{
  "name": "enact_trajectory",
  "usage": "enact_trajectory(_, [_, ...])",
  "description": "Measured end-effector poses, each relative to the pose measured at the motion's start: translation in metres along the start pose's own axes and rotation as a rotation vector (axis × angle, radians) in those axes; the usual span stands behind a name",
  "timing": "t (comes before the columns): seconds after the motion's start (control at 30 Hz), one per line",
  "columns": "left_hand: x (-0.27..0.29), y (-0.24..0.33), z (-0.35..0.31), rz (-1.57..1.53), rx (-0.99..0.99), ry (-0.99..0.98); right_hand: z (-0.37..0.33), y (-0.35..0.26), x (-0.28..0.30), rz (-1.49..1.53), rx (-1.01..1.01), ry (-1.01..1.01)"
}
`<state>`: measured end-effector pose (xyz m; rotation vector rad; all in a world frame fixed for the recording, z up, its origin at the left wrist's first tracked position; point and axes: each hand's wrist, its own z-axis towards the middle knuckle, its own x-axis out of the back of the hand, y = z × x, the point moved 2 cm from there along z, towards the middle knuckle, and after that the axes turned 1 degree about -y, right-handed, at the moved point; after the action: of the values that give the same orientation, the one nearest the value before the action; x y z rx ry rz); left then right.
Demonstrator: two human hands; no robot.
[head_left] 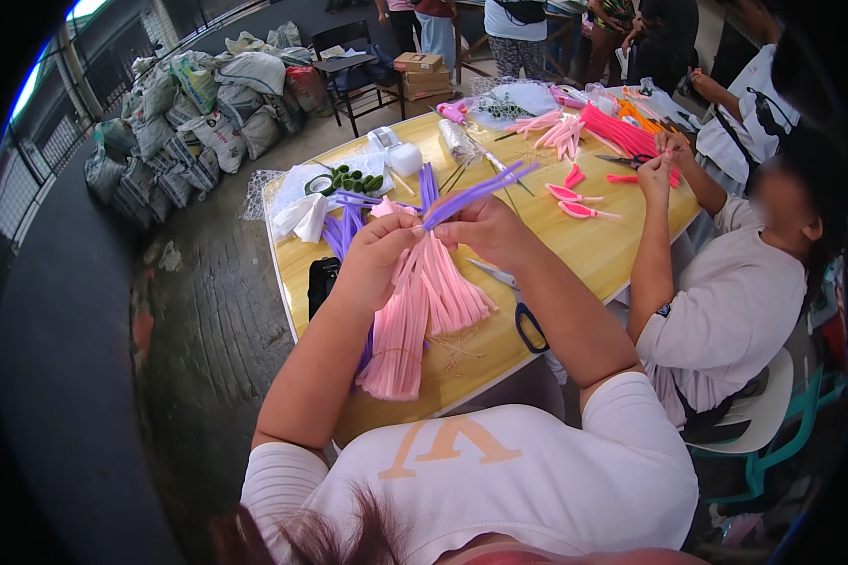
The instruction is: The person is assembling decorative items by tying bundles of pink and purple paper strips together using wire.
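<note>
Over the table's near left part, my left hand (383,256) and my right hand (486,232) meet with fingertips pinched together. Both are closed on a small bunch of purple fuzzy craft stems (482,192), which sticks out to the upper right. Exactly where the fingertips grip is partly hidden. Directly below hangs or lies a big bundle of pale pink fuzzy stems (400,348), spread toward me. More purple stems (341,229) lie behind my left hand. Scissors with dark blue handles (530,327) rest beside my right forearm.
Green fuzzy pieces (356,181), tape and a white glue-like container (404,158) stand farther back on the yellow table (297,259). A co-worker (725,282) on the right holds scissors (637,162) near bright pink stems (622,132). Stuffed sacks (219,141) line the wall.
</note>
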<state>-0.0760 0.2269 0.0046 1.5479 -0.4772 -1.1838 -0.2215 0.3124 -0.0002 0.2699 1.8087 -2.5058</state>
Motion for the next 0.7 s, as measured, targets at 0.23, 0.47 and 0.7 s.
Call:
enact_trajectory(0.23, [0.013, -0.015, 0.008, -0.328, 0.230, -0.256, 0.003, -0.001, -0.005, -0.070, 0.169, -0.059])
enact_trajectory(0.47, [0.013, -0.020, 0.010, -0.423, 0.296, -0.467, -0.003, -0.018, -0.006, -0.487, 0.259, -0.028])
enact_trajectory(0.7, [0.010, -0.019, 0.008, -0.401, 0.211, -0.546, -0.006, -0.015, -0.009, -0.424, 0.226, 0.002])
